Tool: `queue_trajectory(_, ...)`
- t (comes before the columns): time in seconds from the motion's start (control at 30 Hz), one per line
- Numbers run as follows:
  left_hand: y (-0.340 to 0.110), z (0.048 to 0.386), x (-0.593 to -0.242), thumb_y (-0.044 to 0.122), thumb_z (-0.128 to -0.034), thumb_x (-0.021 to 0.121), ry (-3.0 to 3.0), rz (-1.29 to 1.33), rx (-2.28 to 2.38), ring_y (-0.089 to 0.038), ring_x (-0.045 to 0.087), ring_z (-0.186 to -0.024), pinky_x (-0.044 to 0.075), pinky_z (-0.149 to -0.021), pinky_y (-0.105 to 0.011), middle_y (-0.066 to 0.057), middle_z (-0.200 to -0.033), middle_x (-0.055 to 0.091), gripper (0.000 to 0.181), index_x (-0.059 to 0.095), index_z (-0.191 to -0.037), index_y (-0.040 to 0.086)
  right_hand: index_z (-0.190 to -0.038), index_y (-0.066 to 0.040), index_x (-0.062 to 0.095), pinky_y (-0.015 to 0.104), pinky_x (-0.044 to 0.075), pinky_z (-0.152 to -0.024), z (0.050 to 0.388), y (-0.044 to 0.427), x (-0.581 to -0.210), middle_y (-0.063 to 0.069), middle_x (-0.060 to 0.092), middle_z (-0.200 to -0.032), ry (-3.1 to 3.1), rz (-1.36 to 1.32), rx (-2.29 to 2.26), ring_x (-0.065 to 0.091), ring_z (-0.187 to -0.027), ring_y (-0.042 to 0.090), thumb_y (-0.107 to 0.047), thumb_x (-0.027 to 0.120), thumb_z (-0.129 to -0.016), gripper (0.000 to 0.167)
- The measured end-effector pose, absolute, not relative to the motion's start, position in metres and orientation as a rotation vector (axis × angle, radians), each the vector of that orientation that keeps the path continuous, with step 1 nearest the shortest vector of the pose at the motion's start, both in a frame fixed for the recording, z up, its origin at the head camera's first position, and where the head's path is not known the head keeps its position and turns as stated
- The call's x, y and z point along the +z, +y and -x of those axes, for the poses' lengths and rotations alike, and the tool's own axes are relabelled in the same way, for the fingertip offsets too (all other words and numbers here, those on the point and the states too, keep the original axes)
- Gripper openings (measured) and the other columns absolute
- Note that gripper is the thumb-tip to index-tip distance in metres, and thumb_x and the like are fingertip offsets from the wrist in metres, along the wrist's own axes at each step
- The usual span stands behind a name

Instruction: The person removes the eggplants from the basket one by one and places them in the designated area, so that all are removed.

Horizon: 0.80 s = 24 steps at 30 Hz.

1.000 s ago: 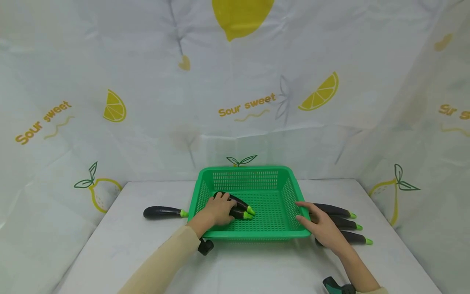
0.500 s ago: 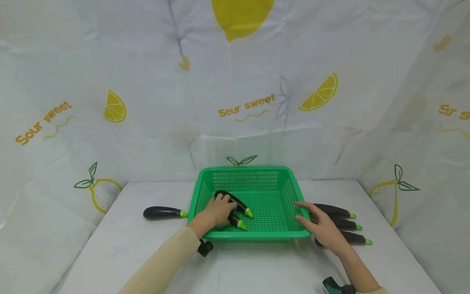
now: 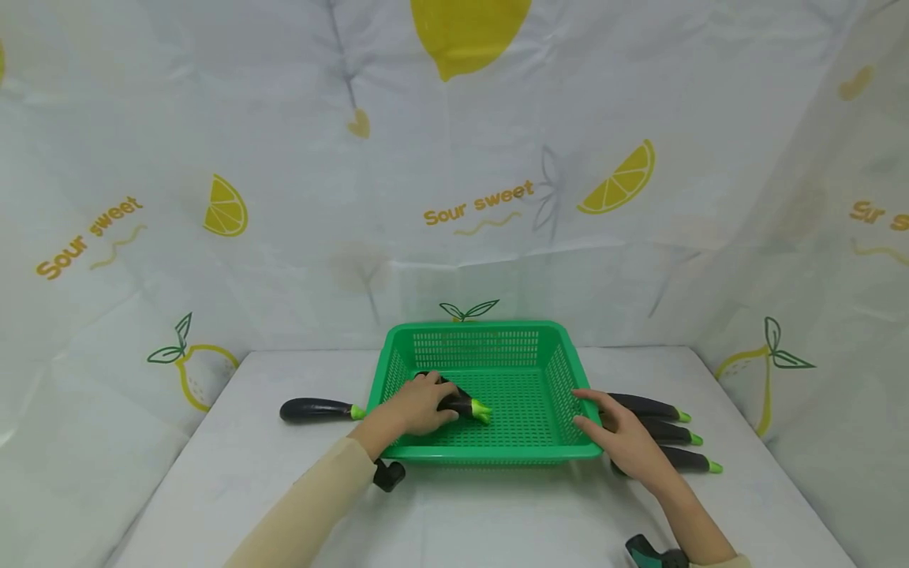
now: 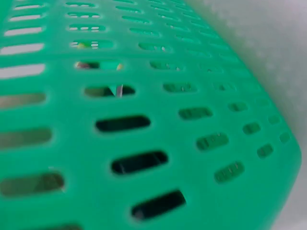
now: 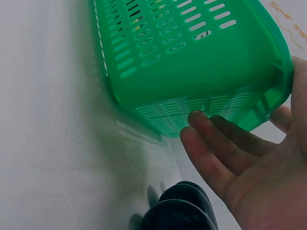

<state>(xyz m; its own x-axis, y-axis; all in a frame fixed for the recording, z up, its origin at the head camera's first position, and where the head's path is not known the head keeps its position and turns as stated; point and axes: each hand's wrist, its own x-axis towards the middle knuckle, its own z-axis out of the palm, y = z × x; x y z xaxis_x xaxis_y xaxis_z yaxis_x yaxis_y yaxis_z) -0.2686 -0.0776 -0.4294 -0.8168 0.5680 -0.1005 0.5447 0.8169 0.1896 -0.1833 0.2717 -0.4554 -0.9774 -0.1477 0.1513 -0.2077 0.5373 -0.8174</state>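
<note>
Inside the green plastic basket [image 3: 490, 453], my left hand [image 3: 412, 406] grips a dark eggplant [image 3: 457, 404] with a green stem end. A second eggplant [image 3: 454, 386] lies against it on the far side, partly covered by the fingers. My right hand [image 3: 628, 442] holds the basket's right rim, with fingertips at the outer wall in the right wrist view. In the left wrist view the slotted basket wall [image 4: 86, 110] fills most of the picture and hides the left hand; dark shapes show through its slots.
Left of the basket lies one eggplant [image 3: 316, 409], its stem end near the wall. To the right, beyond the right hand, are three more: a far eggplant [image 3: 642, 406], a middle eggplant [image 3: 667, 431] and a near eggplant [image 3: 689, 459]. A lemon-print cloth [image 3: 305, 197] hangs behind.
The gripped eggplant's stem end swung toward the near side, then back up beside the other eggplant's. My left wrist shifted slightly left. The right hand and basket stay in place.
</note>
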Motion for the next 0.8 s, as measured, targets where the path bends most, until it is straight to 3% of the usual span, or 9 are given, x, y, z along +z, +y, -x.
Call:
queue_trajectory(0.17, -0.083, 0.266, -0.424, 0.041, -0.1037, 0.058, 2.837, -0.891, 0.351, -0.024, 0.055, -0.099, 0.048, -0.081, -0.044, -0.01, -0.121, 0.055, 0.038, 0.061, -0.135, 0.02, -0.149, -0.008, 0.047, 0.064, 0.042, -0.103, 0.183, 0.272, -0.456, 0.027, 0.039, -0.155, -2.7, -0.313, 1.454, 0.042, -0.138, 0.05, -0.03, 0.061, -0.104, 0.052)
queue_trajectory(0.37, -0.087, 0.263, -0.419, 0.04, -0.106, 0.053, 2.862, -0.94, 0.403, -0.019, 0.049, -0.09, 0.045, -0.077, -0.04, -0.006, -0.111, 0.053, 0.038, 0.061, -0.137, 0.019, -0.149, -0.009, 0.047, 0.066, 0.04, -0.104, 0.184, 0.273, -0.457, 0.027, 0.037, -0.156, -2.701, -0.301, 1.463, 0.041, -0.138, 0.051, -0.031, 0.061, -0.104, 0.052)
queue_trajectory(0.6, -0.091, 0.26, -0.414, 0.038, -0.108, 0.046, 2.912, -1.005, 0.4, -0.017, 0.044, -0.084, 0.042, -0.073, -0.036, -0.004, -0.104, 0.049, 0.04, 0.06, -0.138, 0.015, -0.15, -0.009, 0.046, 0.065, 0.042, -0.103, 0.182, 0.273, -0.454, 0.028, 0.036, -0.156, -2.711, -0.289, 1.444, 0.043, -0.137, 0.052, -0.032, 0.06, -0.104, 0.053)
queue_trajectory(0.8, -0.096, 0.254, -0.404, 0.037, -0.109, 0.041, 2.93, -0.987, 0.421, -0.02, 0.05, -0.09, 0.046, -0.079, -0.041, -0.008, -0.111, 0.054, 0.043, 0.057, -0.139, 0.011, -0.15, -0.008, 0.046, 0.063, 0.043, -0.102, 0.182, 0.271, -0.453, 0.028, 0.036, -0.156, -2.716, -0.287, 1.449, 0.043, -0.137, 0.051, -0.031, 0.061, -0.104, 0.054)
